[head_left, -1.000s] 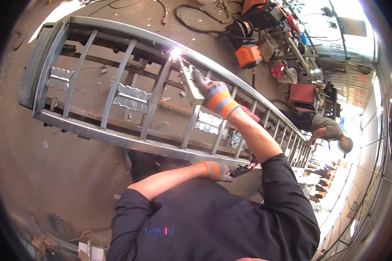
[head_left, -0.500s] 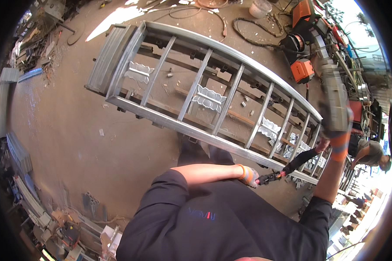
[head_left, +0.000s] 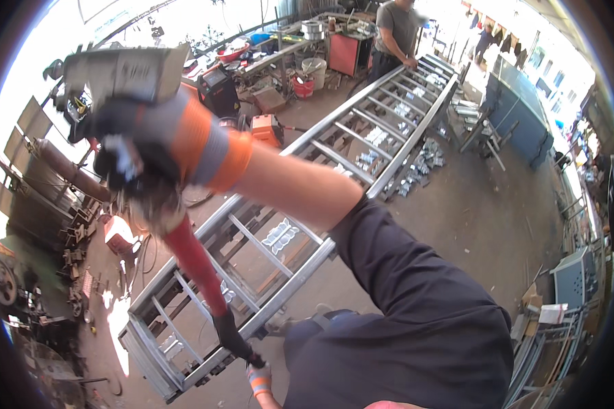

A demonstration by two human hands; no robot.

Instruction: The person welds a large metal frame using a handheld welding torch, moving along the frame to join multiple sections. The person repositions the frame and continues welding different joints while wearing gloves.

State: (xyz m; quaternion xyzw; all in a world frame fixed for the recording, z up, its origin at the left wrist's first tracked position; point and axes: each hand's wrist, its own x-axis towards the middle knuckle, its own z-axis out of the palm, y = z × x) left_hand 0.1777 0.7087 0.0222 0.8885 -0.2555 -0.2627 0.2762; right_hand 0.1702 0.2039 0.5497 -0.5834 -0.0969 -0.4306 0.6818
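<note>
Raised high at the upper left, my right hand wears a dark glove with an orange and grey cuff. It is closed near the head of what looks like a sledgehammer, partly smeared by motion. The grey block-shaped head stands above the glove. From there the red handle slants down to a black grip, where my gloved left hand is closed at the lower end. Behind it a ladder-like metal frame stretches from lower left to upper right. Silvery ornamental pieces show between its bars.
A co-worker stands at the frame's far end, one hand on it. Loose metal pieces lie beneath. Orange-and-black machines and buckets stand beyond. On the right are a large grey panel and stacked bars.
The view has swung, so the frame now slants the other way. My right hand and the hammer head have gone from the right side to the upper left; both hands keep their hold.
</note>
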